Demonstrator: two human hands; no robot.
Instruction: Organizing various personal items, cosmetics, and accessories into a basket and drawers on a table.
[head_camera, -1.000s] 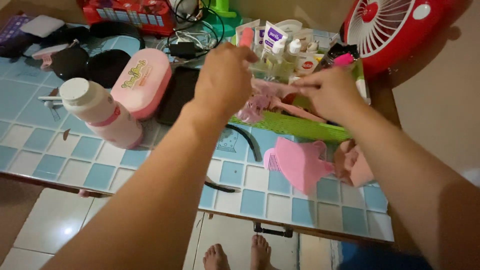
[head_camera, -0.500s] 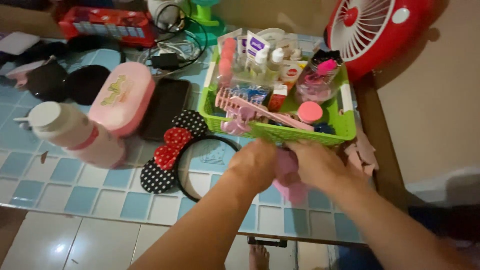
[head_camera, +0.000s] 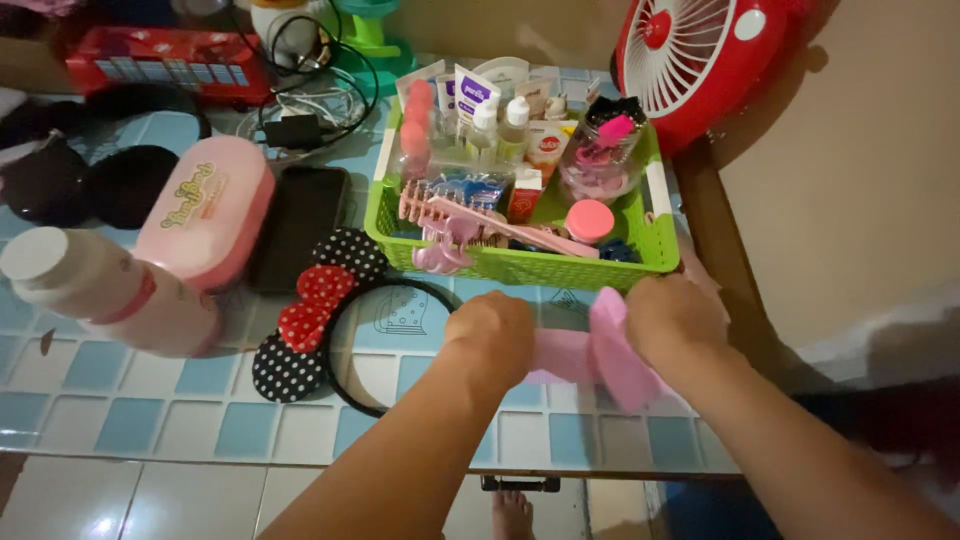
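Note:
Both my hands hold a pink plastic piece (head_camera: 590, 355) just above the blue-and-white tiled table (head_camera: 160, 425), in front of a green basket (head_camera: 520, 265). My left hand (head_camera: 490, 335) is closed on its left end; my right hand (head_camera: 672, 318) grips the upright right part. The basket holds small bottles, tubes, a pink comb (head_camera: 470, 213), a pink hair claw (head_camera: 440, 255) and a clear jar (head_camera: 600, 165). A headband with a red bow and black polka-dot ears (head_camera: 320, 310) lies left of my left hand.
A white bottle with a pink band (head_camera: 110, 290) lies at the left, beside a pink oval case (head_camera: 205, 210) and a dark phone (head_camera: 300, 225). A red-and-white fan (head_camera: 700, 60) stands behind the basket. Cables and a red box sit at the back. The table edge runs below my forearms.
My hands came down from the basket to the table's front and took up the pink piece, which is now raised and pulled between them. The polka-dot headband has come into view.

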